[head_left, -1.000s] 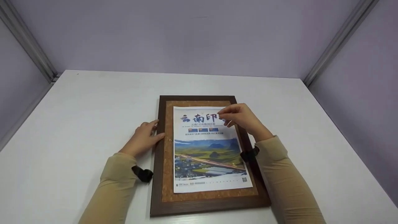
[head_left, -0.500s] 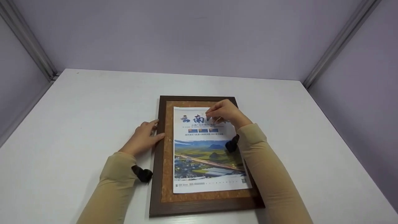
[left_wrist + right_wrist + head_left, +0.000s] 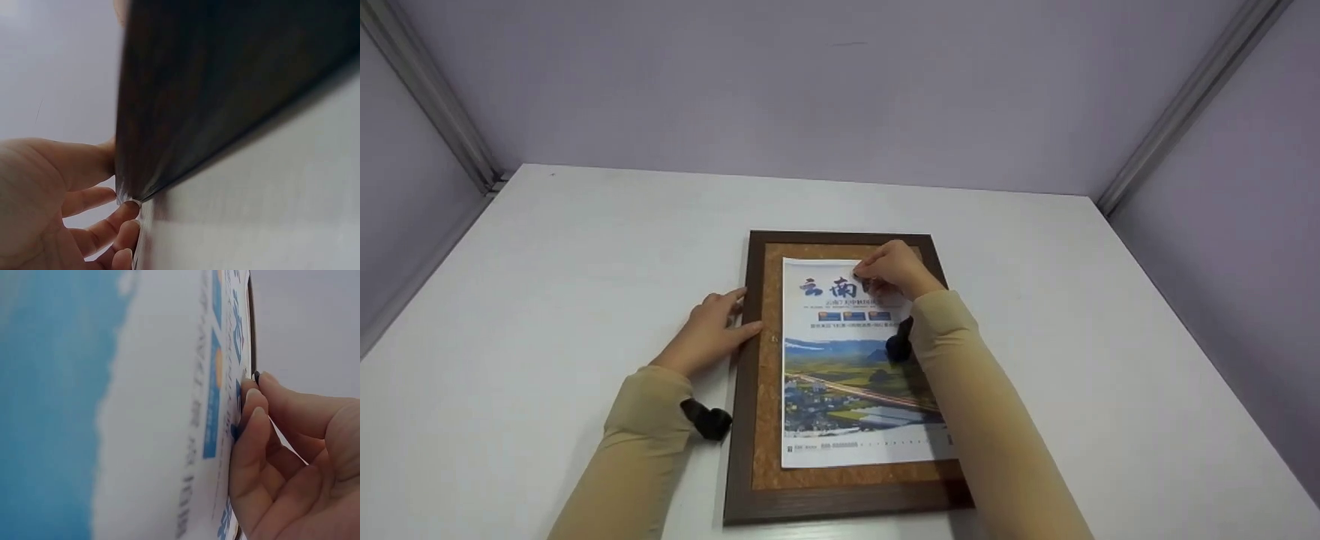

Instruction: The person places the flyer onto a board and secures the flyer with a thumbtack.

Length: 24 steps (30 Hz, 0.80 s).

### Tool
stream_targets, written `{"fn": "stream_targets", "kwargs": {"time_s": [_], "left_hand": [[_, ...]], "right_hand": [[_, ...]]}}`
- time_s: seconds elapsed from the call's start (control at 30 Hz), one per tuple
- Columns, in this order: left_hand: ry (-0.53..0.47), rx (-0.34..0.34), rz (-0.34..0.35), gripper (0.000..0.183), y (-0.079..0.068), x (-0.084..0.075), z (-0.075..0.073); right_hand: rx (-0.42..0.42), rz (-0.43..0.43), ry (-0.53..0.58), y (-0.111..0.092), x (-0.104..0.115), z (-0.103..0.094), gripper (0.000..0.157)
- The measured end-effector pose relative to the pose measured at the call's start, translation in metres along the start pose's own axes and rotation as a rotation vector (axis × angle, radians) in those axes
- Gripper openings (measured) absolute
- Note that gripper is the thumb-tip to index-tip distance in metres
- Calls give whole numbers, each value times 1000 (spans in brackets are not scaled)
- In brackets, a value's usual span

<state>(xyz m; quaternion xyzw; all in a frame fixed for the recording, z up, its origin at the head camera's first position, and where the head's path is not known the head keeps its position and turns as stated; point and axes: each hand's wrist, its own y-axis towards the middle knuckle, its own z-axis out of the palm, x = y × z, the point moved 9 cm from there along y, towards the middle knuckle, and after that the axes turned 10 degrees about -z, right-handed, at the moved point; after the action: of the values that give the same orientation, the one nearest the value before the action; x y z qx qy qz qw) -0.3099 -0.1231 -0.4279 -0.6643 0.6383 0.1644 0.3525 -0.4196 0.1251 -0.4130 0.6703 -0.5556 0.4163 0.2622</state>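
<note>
A brown-framed corkboard (image 3: 795,501) lies on the white table, and a printed poster (image 3: 832,390) with blue lettering and a landscape photo lies on its cork. Along the board's left edge, my left hand (image 3: 705,336) rests with its thumb over the frame and its loosely spread fingers at the outer side. Over the poster's upper part, my right hand (image 3: 894,271) pinches a small dark piece (image 3: 257,377), like a pushpin, between thumb and forefinger. Its fingertips are right at the poster's surface, close to the top edge, and hide part of the lettering.
The white table (image 3: 585,247) stretches around the board. Pale walls (image 3: 840,90) stand behind and at the right, with metal posts (image 3: 1192,105) at the corners. Each wrist carries a black camera (image 3: 709,420).
My right hand has moved left across the poster with the small dark piece and settled near the top middle. The left hand keeps its place on the frame.
</note>
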Motion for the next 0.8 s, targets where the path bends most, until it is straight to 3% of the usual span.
{"fn": "stream_targets", "kwargs": {"time_s": [0.37, 0.57, 0.8], "left_hand": [[-8, 5, 0, 71, -2, -1, 2], [-5, 1, -6, 71, -4, 0, 2], [7, -3, 9, 71, -5, 0, -1]], "right_hand": [[-48, 56, 76, 0, -4, -2, 12], [-66, 131, 103, -2, -10, -3, 7], [-70, 221, -86, 1, -12, -5, 18]]}}
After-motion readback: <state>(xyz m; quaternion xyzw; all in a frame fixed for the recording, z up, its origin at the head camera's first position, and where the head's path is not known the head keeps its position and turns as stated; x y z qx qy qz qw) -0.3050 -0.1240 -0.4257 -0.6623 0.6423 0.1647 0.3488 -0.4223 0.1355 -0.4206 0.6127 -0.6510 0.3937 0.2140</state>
